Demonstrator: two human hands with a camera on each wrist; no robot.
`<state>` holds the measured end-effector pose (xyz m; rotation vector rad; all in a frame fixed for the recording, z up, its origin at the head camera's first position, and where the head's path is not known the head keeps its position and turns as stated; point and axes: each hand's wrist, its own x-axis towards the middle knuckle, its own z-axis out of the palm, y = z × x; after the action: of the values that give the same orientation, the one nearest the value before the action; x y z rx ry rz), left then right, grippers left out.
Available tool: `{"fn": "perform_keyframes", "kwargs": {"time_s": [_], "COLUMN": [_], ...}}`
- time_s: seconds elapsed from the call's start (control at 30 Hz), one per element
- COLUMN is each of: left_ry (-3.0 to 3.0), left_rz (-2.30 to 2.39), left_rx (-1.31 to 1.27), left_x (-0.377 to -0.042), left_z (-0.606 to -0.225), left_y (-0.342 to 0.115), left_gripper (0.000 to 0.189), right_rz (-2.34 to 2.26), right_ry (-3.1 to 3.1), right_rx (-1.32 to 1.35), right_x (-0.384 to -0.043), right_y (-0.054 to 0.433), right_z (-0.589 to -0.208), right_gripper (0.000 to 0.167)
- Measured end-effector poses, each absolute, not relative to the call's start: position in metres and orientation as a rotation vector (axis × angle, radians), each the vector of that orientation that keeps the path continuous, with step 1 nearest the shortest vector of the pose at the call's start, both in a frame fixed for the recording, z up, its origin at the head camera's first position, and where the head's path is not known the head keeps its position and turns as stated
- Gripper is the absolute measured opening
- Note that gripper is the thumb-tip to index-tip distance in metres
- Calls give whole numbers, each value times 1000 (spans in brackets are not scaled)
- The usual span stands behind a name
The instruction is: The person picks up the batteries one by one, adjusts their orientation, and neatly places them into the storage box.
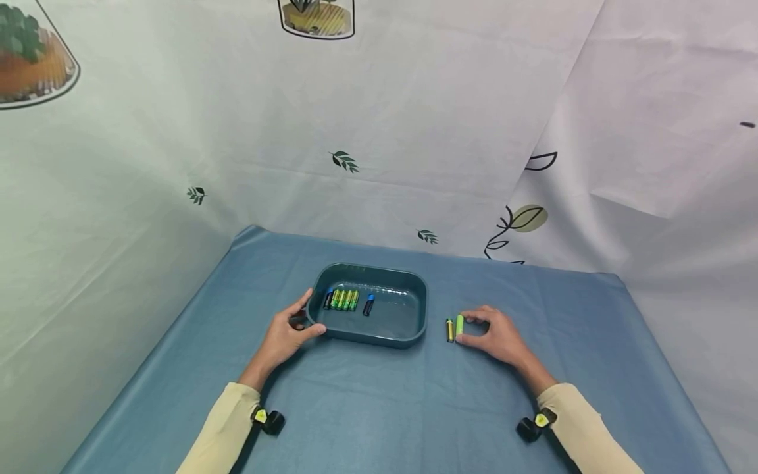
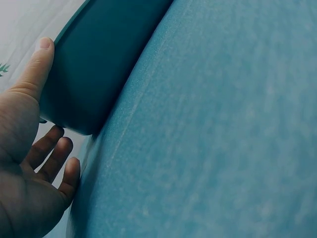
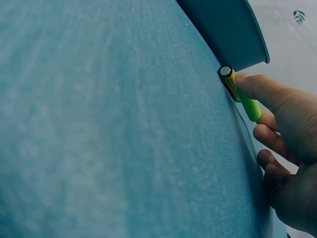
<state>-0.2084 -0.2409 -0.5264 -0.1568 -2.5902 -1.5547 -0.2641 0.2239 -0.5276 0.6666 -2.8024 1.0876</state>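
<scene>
My left hand (image 1: 283,337) holds the left end of a dark teal tray (image 1: 379,340), thumb at its near corner and index finger at the far side. Inside the tray, several green-and-yellow batteries (image 1: 345,300) lie in a row beside a black-and-blue battery (image 1: 328,299). A second black-and-blue battery (image 1: 368,305) lies apart from them. To the tray's right, my right hand (image 1: 496,334) pinches a bright green battery (image 3: 251,109) between thumb and index finger. Close against it lies a yellow-and-black battery (image 3: 230,85), its flat end showing in the right wrist view.
A blue cloth (image 1: 379,401) covers the table. Pale printed curtains (image 1: 391,118) rise behind it and along both sides. A small black wrist camera is strapped to each of the person's sleeves (image 1: 222,428).
</scene>
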Motion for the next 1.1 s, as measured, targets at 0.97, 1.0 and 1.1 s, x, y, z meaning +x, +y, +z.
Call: {"fn": "perform_keyframes", "kwargs": {"time_s": [0.97, 1.0, 1.1], "left_ry": [-2608, -2609, -2613], "left_rz": [-1540, -1539, -1528], "left_rx": [-147, -149, -154], "left_x": [-207, -207, -207], "left_z": [-522, -522, -523], "left_y": [-239, -239, -240], "left_gripper": [88, 88, 87], "right_rz": [1096, 1099, 1112], "right_ry": [-2736, -2734, -2719], "right_rx": [564, 572, 599], "right_x": [-283, -284, -286], "right_y": [180, 177, 166], "right_z": [-460, -458, -453], "right_gripper": [51, 51, 51]}}
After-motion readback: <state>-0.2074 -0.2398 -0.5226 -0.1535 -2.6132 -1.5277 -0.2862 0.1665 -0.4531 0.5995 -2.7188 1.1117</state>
